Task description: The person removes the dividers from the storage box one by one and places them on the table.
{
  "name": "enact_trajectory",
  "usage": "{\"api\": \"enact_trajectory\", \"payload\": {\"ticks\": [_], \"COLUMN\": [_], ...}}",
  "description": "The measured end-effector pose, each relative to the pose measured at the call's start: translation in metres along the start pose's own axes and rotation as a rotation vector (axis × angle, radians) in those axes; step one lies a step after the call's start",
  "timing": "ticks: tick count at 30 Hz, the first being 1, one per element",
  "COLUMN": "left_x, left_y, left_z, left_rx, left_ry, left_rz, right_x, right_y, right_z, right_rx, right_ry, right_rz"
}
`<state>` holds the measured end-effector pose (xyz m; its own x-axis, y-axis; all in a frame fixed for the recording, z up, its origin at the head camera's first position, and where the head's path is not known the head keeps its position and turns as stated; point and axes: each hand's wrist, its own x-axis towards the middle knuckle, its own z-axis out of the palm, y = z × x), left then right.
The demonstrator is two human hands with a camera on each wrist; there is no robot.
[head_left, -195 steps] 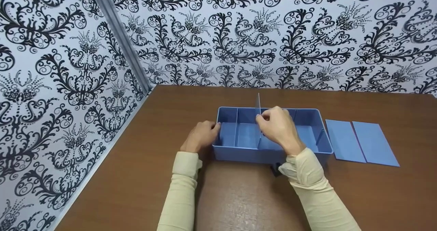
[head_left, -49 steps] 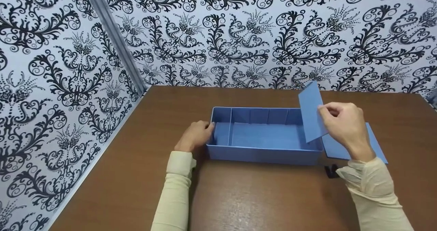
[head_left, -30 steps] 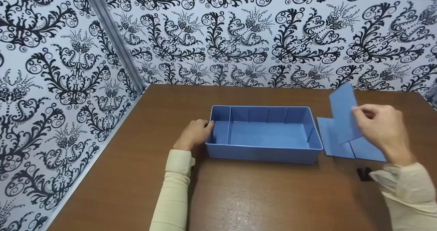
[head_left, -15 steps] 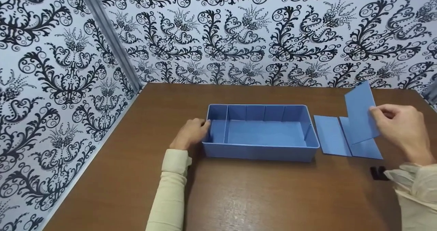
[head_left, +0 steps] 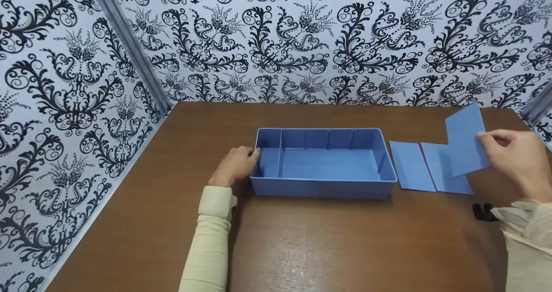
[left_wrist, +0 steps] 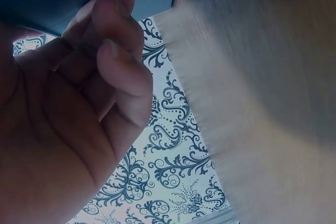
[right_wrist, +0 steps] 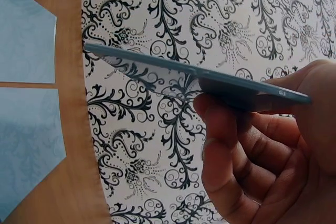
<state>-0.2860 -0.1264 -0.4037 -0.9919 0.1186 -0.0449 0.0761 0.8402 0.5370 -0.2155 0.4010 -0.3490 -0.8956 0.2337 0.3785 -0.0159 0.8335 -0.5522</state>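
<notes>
A long blue plastic box (head_left: 323,188) stands on the table, with one divider (head_left: 280,154) upright near its left end. My left hand (head_left: 235,164) grips the box's left wall, the thumb at the rim. In the left wrist view, the fingers (left_wrist: 126,66) are curled below the box. Off to the right, my right hand (head_left: 517,158) pinches a flat blue divider panel (head_left: 465,141) between thumb and fingers, holding it upright above the table. The right wrist view shows that panel (right_wrist: 173,69) edge-on. Two more blue panels, a left one (head_left: 412,167) and a right one (head_left: 444,171), lie flat below it.
The brown table (head_left: 302,240) meets a patterned wall (head_left: 302,46) at the back and another patterned wall (head_left: 64,111) on the left. Grooves line the box's inner back wall. A small black item (head_left: 484,212) shows beside the right cuff.
The right hand has drawn the divider out of the box's middle and carried it right, over the flat panels. The left hand stays at the box's left end. The view has shifted slightly.
</notes>
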Motion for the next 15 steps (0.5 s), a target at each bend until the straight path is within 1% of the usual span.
{"api": "enact_trajectory", "payload": {"ticks": [10,15], "left_x": [-0.001,-0.002], "left_y": [0.000,0.001], "left_z": [0.000,-0.001], "left_rx": [-0.002,-0.017], "left_ry": [-0.004,-0.004], "left_rz": [-0.001,-0.006], "right_x": [0.001,0.004], "right_y": [0.010,0.016], "right_z": [0.001,0.001], "right_rx": [0.037,0.097], "right_ry": [-0.045,-0.030], "right_rz": [0.057,0.054]}}
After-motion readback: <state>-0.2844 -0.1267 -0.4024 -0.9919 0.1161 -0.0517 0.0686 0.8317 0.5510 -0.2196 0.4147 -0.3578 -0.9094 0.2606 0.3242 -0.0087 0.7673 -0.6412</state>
